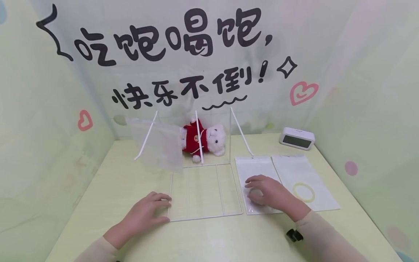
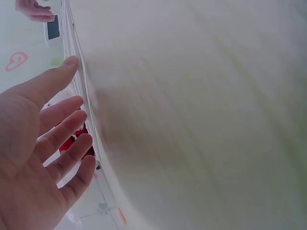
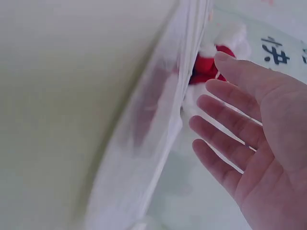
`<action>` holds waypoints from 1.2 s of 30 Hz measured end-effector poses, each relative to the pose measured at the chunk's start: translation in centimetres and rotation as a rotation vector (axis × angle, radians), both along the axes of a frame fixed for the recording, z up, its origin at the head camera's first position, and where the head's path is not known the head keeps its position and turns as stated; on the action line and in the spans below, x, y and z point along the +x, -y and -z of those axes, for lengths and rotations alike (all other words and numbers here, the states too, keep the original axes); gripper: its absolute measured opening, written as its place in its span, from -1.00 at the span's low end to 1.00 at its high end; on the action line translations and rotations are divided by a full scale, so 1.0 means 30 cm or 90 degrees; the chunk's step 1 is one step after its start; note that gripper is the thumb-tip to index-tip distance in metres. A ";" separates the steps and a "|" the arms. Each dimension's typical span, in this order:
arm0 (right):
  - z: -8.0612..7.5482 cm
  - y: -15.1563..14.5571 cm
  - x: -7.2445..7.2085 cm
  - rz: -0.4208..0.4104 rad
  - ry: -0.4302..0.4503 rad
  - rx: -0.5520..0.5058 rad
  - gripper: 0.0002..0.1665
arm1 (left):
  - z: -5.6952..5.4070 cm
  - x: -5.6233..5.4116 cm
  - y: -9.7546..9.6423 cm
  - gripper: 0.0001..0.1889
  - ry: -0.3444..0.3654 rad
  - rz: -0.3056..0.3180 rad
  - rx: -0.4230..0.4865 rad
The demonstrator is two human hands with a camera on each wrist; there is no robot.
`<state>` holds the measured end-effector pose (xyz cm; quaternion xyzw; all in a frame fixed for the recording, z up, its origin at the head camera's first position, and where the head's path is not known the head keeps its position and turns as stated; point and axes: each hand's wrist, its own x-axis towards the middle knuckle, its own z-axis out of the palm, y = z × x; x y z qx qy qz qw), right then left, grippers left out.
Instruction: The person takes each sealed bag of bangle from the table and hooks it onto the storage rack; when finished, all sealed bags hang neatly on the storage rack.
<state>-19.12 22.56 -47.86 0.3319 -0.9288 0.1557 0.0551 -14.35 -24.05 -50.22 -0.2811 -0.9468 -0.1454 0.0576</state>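
A white wire rack (image 1: 206, 218) stands on the table, with three upright prongs slanting from its back. My left hand (image 1: 140, 214) is at the left side of its base, fingertips at the wire; in the left wrist view the fingers are spread and the palm is bare. Over a flat white plastic bag (image 1: 256, 168) right of the rack lies my right hand (image 1: 270, 193), its fingers loosely bent. Part of a pale round shape shows beneath that palm, too covered to identify. Beside it lies a second flat bag (image 1: 317, 182) with a yellow ring (image 1: 295, 190) showing on it.
A translucent bag (image 1: 157, 143) hangs from the rack's left prong. Behind the rack lies a white plush bear (image 1: 215, 140) in a red top. A white digital clock (image 1: 297, 138) stands at the back right. Printed curtains enclose the table on three sides.
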 end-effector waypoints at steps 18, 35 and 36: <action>-0.027 -0.228 -0.345 0.115 0.038 0.003 -0.67 | -0.007 0.007 -0.011 -0.53 0.008 -0.012 -0.012; 0.026 -0.318 -0.472 0.148 0.181 -0.021 -0.61 | 0.002 0.003 0.000 -0.52 -0.002 -0.019 -0.024; 0.031 -0.318 -0.476 0.145 0.177 -0.021 -0.61 | 0.003 0.003 -0.002 -0.52 -0.003 -0.019 -0.024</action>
